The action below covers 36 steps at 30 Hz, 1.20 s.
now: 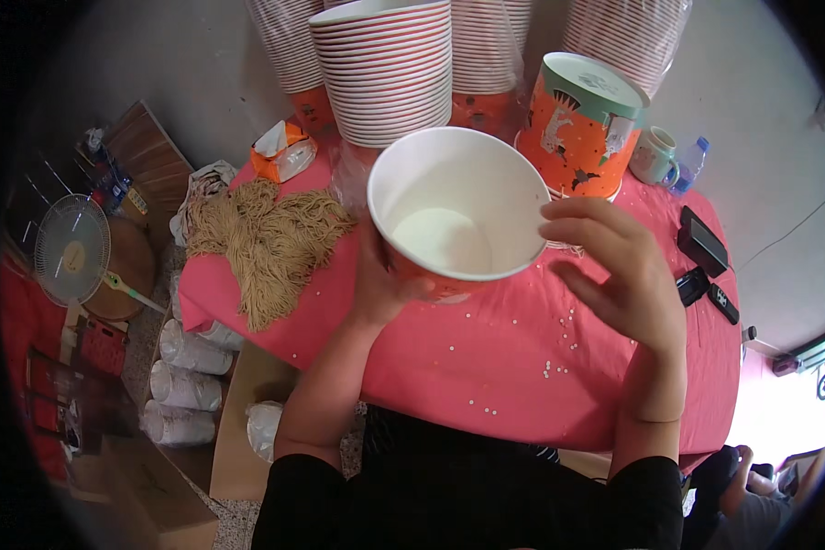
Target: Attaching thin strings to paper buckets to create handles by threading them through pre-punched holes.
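Note:
A large paper bucket (500,206), white inside and orange outside, is tilted so that I look into it; its inside shows nothing but white wall and base. My left hand (380,284) grips it from the left side, the thumb on the lower outer wall. Beside its right rim is my right hand (619,266), open with fingers apart; whether a fingertip touches the rim I cannot tell. Behind it rises a tall stack of nested buckets (385,78). An orange and green bucket (577,137) stands upside down at the back right.
Tan strings (270,243) lie bundled on the pink tablecloth (412,367), near an orange and white packet (284,151). Small white dots (548,369) are scattered about. On the right are a mug (653,156), a bottle (692,165) and black devices (703,240). Wrapped white stacks (185,385) sit lower left.

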Tool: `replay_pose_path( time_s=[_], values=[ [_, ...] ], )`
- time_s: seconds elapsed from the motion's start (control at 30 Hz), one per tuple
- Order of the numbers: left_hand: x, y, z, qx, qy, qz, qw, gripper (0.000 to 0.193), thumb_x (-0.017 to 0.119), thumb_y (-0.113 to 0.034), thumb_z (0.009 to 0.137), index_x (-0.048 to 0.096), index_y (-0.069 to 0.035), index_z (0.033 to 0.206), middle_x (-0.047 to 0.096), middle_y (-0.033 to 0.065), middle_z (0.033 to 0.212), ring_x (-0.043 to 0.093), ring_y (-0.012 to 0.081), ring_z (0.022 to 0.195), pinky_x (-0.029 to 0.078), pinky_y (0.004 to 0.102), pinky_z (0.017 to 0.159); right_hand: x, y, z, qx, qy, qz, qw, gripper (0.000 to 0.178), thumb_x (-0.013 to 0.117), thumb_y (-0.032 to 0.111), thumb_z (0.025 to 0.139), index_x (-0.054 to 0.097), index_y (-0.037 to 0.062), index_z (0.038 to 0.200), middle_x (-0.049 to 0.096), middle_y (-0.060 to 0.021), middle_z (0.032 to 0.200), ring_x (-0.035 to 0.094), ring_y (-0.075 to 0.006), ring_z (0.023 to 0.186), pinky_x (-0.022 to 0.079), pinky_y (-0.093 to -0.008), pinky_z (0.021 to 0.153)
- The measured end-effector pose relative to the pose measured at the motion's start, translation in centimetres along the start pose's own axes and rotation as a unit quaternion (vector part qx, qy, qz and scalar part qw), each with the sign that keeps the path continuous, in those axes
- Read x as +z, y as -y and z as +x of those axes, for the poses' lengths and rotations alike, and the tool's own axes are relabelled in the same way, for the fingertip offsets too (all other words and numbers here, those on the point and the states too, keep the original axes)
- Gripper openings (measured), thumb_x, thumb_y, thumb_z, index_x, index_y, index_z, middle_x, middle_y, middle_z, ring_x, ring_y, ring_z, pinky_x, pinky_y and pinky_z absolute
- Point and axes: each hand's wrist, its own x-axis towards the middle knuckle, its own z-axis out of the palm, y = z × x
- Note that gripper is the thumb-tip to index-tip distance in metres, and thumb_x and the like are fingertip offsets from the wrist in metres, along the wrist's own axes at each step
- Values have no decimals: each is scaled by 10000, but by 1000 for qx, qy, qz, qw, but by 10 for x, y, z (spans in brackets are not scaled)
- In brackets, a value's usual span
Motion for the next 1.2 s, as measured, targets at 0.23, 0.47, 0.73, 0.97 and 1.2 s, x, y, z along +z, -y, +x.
replay_pose_path(
  time_s=[0.23, 0.47, 0.73, 0.97, 1.2],
  values=[
    [10, -11, -3, 8, 56, -28, 998, 1205, 936, -466, 543, 274, -23, 1447, 455, 156, 1388, 513, 269, 1250, 457, 440, 1029, -25, -9, -8, 77, -146, 41, 985, 153, 715, -12, 786, 575, -38, 732, 621, -100, 731, 552, -147, 613, 417, -275, 559],
    [11, -7, -12, -16, 91, -80, 993, 942, 856, -327, 719, 332, -11, 1436, 461, 156, 1404, 511, 248, 1255, 460, 434, 1031, -43, -21, -5, 300, 118, -73, 944, 244, 759, 79, 720, 651, -10, 920, 674, -120, 894, 647, -272, 805, 501, -339, 721],
    [-12, 44, -21, 76, 67, 5, 995, 1035, 761, -607, 740, 311, 9, 1439, 453, 172, 1397, 494, 265, 1261, 438, 423, 1034, -40, -29, -9, 169, 6, 4, 986, 271, 710, 39, 770, 631, -30, 1020, 669, -116, 907, 652, -215, 851, 509, -314, 779],
    [9, 21, -19, -88, 148, -100, 980, 1292, 862, -559, 626, 102, -40, 1534, 274, 148, 1529, 253, 268, 1423, 230, 413, 1158, -23, -24, 1, 238, 72, 98, 964, 245, 678, 109, 858, 620, -10, 1064, 667, -100, 915, 659, -186, 770, 528, -295, 683],
    [-1, 11, 3, -58, 171, -141, 973, 1229, 745, -669, 699, 103, -47, 1542, 262, 147, 1552, 250, 248, 1439, 213, 428, 1173, -16, -28, -4, 213, 78, 29, 973, 261, 696, 125, 841, 622, -11, 1051, 660, -121, 855, 662, -213, 772, 524, -315, 681]
  ],
)
